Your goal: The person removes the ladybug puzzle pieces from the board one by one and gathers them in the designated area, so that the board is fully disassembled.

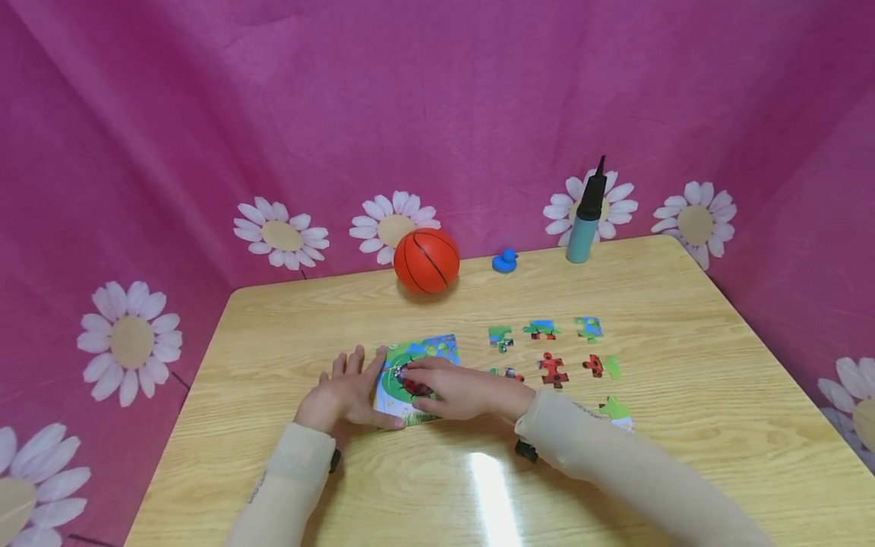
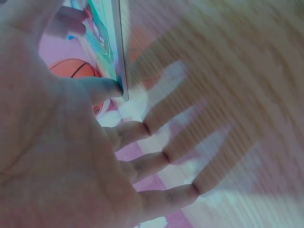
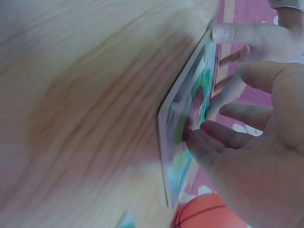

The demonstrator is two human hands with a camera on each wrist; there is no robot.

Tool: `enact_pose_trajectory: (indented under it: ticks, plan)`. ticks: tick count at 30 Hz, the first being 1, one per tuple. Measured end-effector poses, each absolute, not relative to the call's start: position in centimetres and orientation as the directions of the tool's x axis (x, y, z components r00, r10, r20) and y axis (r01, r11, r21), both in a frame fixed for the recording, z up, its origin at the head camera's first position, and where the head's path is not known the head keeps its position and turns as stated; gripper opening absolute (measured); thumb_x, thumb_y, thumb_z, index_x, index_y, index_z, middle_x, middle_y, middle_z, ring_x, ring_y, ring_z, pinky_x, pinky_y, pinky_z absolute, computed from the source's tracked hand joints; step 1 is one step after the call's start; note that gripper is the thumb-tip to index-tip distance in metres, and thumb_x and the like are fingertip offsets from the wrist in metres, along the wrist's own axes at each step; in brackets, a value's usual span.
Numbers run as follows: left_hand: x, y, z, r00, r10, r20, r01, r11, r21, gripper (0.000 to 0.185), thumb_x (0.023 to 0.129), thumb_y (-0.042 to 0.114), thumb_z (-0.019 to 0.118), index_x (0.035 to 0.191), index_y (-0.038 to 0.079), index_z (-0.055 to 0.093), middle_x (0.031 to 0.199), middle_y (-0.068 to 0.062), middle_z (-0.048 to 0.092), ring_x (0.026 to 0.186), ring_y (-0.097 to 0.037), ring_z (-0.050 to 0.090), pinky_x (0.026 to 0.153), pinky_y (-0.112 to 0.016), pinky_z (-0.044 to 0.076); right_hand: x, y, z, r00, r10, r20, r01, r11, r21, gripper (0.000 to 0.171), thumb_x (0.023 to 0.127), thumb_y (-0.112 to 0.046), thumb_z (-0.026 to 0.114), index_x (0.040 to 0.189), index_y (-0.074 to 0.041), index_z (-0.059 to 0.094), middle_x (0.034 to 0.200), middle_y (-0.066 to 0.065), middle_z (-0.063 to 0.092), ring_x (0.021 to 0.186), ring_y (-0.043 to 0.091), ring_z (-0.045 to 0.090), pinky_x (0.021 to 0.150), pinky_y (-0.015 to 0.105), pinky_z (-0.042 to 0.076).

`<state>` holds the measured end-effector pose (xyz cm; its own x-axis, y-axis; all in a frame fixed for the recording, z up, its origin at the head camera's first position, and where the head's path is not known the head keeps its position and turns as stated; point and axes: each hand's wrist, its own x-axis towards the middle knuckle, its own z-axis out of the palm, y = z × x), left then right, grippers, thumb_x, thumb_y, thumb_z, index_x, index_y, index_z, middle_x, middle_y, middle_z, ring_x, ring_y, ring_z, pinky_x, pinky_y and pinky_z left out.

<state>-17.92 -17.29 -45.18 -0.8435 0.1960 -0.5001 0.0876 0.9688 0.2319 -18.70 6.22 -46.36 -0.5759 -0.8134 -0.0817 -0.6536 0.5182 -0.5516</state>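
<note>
Lay at centre frame on the table (image 1: 273,456): puzzle board (image 1: 417,372), long axis running toward the ball (image 1: 426,260). Steadied at its left edge by the left hand (image 1: 345,395), fingers straight. Covered from the right by the right hand (image 1: 465,391), fingertips (image 3: 197,140) pressing a piece flat. Scattered right of centre, well apart: loose pieces (image 1: 547,349).

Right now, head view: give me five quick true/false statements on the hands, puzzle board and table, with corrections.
1. The left hand lies flat beside the puzzle board. True.
2. The right hand holds the pump. False: its fingers rest on the board.
3. The loose pieces lie on the board's right. True.
4. The ball sits on the board. False: it sits behind it, apart.
5. The pump lies flat. False: upright.
</note>
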Motion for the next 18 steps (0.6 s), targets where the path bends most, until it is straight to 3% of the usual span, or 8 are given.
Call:
enact_pose_trajectory:
  ticks: [6, 11, 18]
  plan:
    - [-18.0, -17.3, -45.4, -0.839, 0.197, -0.507, 0.079, 0.966, 0.245, 0.129, 0.074, 0.068, 0.084, 0.171, 0.024, 0.010, 0.176, -0.023, 0.007, 0.159, -0.055, 0.008, 0.123, -0.078, 0.014, -17.9, 4.0, -46.3, -0.581, -0.811, -0.068, -0.678, 0.529, -0.510, 0.053, 0.107, -0.023, 0.059, 0.153, 0.002, 0.050, 0.156, 0.023, 0.051, 0.147, 0.038, 0.043, 0.125, 0.051, 0.037]
    - [-18.0, -17.4, -45.3, -0.839, 0.209, -0.501, 0.088, 0.963, 0.255, 0.125, 0.078, 0.062, 0.085, 0.171, 0.023, 0.010, 0.176, -0.024, 0.005, 0.159, -0.056, 0.007, 0.123, -0.079, 0.013, -17.3, 2.4, -46.4, -0.611, -0.791, -0.023, -0.684, 0.542, -0.489, 0.046, 0.105, -0.018, 0.058, 0.147, 0.002, 0.057, 0.141, 0.019, 0.063, 0.136, 0.035, 0.052, 0.120, 0.052, 0.037]
    - [-17.9, -17.5, -45.2, -0.840, 0.231, -0.492, 0.111, 0.959, 0.262, 0.124, 0.079, 0.057, 0.086, 0.171, 0.022, 0.010, 0.176, -0.025, 0.003, 0.160, -0.056, 0.003, 0.123, -0.079, 0.012, -17.5, 1.1, -46.1, -0.685, -0.728, -0.001, -0.586, 0.552, -0.593, 0.043, 0.093, -0.009, 0.066, 0.134, 0.004, 0.068, 0.127, 0.015, 0.075, 0.123, 0.031, 0.065, 0.111, 0.047, 0.048]
